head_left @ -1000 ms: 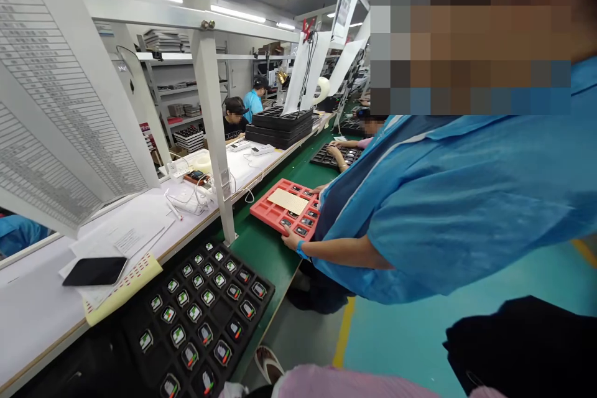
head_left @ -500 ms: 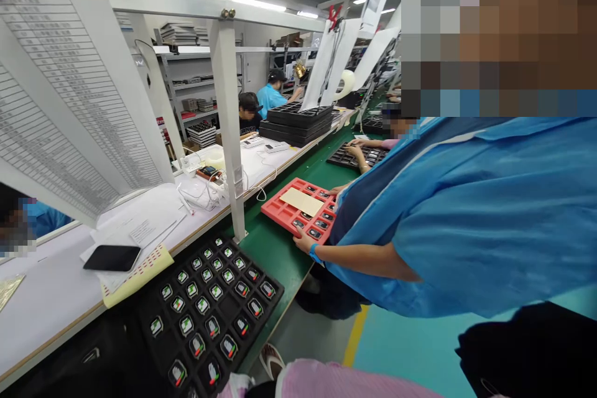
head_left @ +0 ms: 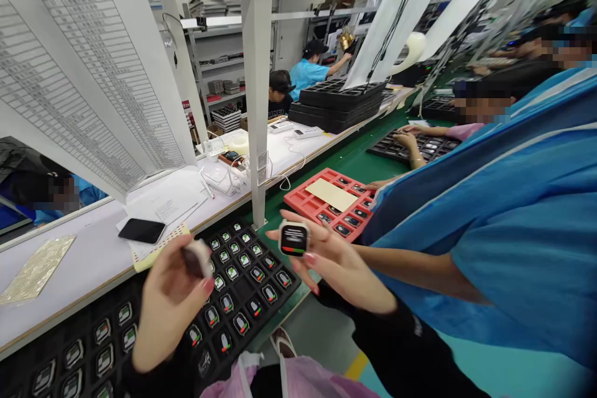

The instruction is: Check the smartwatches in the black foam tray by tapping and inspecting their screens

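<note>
My left hand [head_left: 170, 305] is raised over the black tray [head_left: 261, 311] and pinches a small watch body [head_left: 196, 259], blurred by motion. My right hand [head_left: 333, 264] is held out beside it with fingers partly spread, a second watch body [head_left: 293, 239] with a lit screen resting on its fingers. Below both hands the black tray holds several watch bodies in pockets, sitting on the green belt [head_left: 368, 165].
A person in a blue smock [head_left: 489, 211] stands close on my right, holding a red tray [head_left: 310, 202] with a card on it. A white post [head_left: 259, 93] rises behind the black tray. A phone [head_left: 142, 231] lies on papers on the white shelf [head_left: 69, 273]. Stacked black trays [head_left: 340, 102] stand farther along.
Both my hands have come up into view, each with a watch body. The camera has swung left and down, so the black tray sits more central.
</note>
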`<action>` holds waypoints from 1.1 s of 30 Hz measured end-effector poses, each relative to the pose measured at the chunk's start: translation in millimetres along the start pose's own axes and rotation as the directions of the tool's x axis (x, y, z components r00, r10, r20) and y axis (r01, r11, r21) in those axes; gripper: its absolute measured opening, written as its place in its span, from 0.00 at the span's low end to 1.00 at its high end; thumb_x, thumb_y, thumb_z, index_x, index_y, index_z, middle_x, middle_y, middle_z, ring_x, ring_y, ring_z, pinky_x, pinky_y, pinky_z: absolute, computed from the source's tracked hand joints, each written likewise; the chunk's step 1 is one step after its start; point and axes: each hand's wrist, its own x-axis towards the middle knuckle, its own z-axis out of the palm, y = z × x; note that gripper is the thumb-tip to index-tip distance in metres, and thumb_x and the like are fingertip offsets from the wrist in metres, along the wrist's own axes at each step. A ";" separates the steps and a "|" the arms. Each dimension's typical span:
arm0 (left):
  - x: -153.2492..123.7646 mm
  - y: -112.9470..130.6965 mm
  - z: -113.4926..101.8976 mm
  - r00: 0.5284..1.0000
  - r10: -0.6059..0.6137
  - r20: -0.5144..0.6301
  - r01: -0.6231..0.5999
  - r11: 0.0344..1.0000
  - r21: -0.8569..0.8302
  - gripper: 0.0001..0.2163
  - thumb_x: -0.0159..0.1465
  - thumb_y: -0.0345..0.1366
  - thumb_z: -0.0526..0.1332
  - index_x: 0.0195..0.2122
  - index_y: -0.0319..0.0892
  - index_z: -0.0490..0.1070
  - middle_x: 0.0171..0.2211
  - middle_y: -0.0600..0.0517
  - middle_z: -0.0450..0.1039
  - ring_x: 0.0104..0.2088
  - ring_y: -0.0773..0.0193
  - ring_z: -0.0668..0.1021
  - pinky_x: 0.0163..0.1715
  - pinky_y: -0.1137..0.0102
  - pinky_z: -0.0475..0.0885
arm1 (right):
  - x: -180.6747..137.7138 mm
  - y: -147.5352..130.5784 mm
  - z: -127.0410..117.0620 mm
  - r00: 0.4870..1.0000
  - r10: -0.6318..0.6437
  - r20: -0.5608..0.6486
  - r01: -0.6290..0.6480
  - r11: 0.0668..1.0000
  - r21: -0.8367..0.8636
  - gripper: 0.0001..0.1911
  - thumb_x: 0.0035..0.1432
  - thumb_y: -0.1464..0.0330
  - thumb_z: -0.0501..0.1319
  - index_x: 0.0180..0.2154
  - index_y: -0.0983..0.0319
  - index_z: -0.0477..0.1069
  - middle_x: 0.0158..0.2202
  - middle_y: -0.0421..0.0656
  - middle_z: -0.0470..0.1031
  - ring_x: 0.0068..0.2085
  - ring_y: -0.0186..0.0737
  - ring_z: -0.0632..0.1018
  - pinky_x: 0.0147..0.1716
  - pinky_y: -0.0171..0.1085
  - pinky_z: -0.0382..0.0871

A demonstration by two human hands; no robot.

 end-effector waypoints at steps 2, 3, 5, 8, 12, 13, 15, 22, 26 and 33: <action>2.4 -16.6 8.7 0.994 -0.113 0.006 0.113 0.994 0.000 0.23 0.58 0.35 0.68 0.54 0.48 0.67 0.48 0.48 0.73 0.42 0.65 0.77 0.43 0.72 0.74 | 14.4 20.4 1.5 0.998 0.066 -0.012 -0.066 0.996 0.060 0.31 0.59 0.61 0.63 0.62 0.55 0.59 0.56 0.52 0.70 0.26 0.29 0.69 0.18 0.30 0.66; 4.2 -25.7 13.9 0.987 -0.158 0.000 0.158 0.987 -0.004 0.22 0.59 0.36 0.68 0.54 0.49 0.67 0.50 0.48 0.72 0.44 0.65 0.77 0.45 0.72 0.74 | 20.4 30.0 1.7 0.995 0.096 -0.022 -0.095 0.993 0.074 0.32 0.58 0.62 0.64 0.62 0.56 0.59 0.56 0.52 0.70 0.27 0.30 0.70 0.19 0.30 0.66; 8.0 -41.9 24.2 0.981 -0.195 -0.007 0.195 0.981 -0.011 0.21 0.60 0.37 0.67 0.54 0.48 0.67 0.54 0.48 0.69 0.47 0.64 0.76 0.49 0.71 0.73 | 28.9 45.4 0.7 0.990 0.137 -0.025 -0.134 0.988 0.077 0.31 0.57 0.63 0.64 0.61 0.57 0.59 0.55 0.52 0.71 0.28 0.30 0.70 0.20 0.30 0.66; 12.8 -53.5 36.8 0.980 -0.197 0.032 0.197 0.980 -0.003 0.23 0.60 0.37 0.67 0.56 0.48 0.66 0.57 0.48 0.67 0.49 0.63 0.75 0.50 0.70 0.73 | 35.8 56.9 -2.6 0.988 0.153 -0.019 -0.150 0.984 0.091 0.29 0.54 0.64 0.66 0.57 0.58 0.62 0.53 0.51 0.72 0.27 0.29 0.69 0.20 0.30 0.66; 15.4 -49.6 49.3 0.975 -0.212 0.061 0.212 0.977 0.013 0.24 0.60 0.38 0.66 0.57 0.49 0.65 0.58 0.48 0.66 0.49 0.62 0.75 0.48 0.71 0.73 | 44.0 59.6 -4.4 0.989 0.150 -0.010 -0.147 0.981 0.129 0.25 0.53 0.63 0.66 0.52 0.60 0.66 0.47 0.49 0.75 0.26 0.29 0.68 0.17 0.29 0.63; 15.5 -47.7 51.7 0.974 -0.217 0.062 0.216 0.976 0.015 0.23 0.61 0.38 0.65 0.57 0.49 0.65 0.58 0.48 0.67 0.48 0.63 0.76 0.47 0.71 0.73 | 46.5 59.5 -3.9 0.989 0.148 -0.010 -0.145 0.981 0.128 0.25 0.53 0.62 0.66 0.52 0.60 0.66 0.45 0.48 0.75 0.25 0.29 0.68 0.17 0.29 0.63; 15.1 -44.6 55.0 0.974 -0.219 0.064 0.218 0.976 0.020 0.22 0.62 0.39 0.64 0.58 0.48 0.65 0.56 0.48 0.69 0.45 0.64 0.76 0.43 0.72 0.74 | 51.6 59.1 -2.0 0.990 0.142 -0.013 -0.140 0.984 0.112 0.25 0.53 0.61 0.67 0.51 0.61 0.67 0.38 0.44 0.75 0.24 0.28 0.68 0.17 0.28 0.61; 12.7 -41.2 48.3 0.980 -0.196 -0.022 0.198 0.972 0.127 0.20 0.65 0.44 0.59 0.57 0.45 0.67 0.45 0.48 0.74 0.32 0.68 0.74 0.27 0.74 0.69 | 67.3 58.6 6.9 0.990 0.139 0.012 -0.139 0.989 0.046 0.25 0.54 0.56 0.66 0.49 0.63 0.68 0.24 0.35 0.69 0.17 0.24 0.61 0.15 0.28 0.55; 15.9 -37.0 43.0 0.984 -0.173 -0.046 0.177 0.977 0.122 0.21 0.64 0.43 0.61 0.56 0.44 0.67 0.41 0.48 0.75 0.32 0.66 0.75 0.28 0.73 0.70 | 76.6 59.0 10.4 0.987 0.144 0.066 -0.151 0.982 0.114 0.21 0.55 0.57 0.64 0.47 0.62 0.69 0.28 0.38 0.70 0.21 0.27 0.65 0.15 0.28 0.57; 39.0 -26.6 36.5 0.998 -0.040 -0.047 0.048 0.985 0.166 0.24 0.59 0.39 0.66 0.57 0.45 0.65 0.49 0.46 0.72 0.43 0.61 0.77 0.39 0.70 0.74 | 106.0 40.8 19.5 0.988 0.067 0.136 -0.097 0.970 0.225 0.22 0.59 0.54 0.58 0.46 0.64 0.70 0.35 0.45 0.72 0.27 0.33 0.70 0.15 0.29 0.60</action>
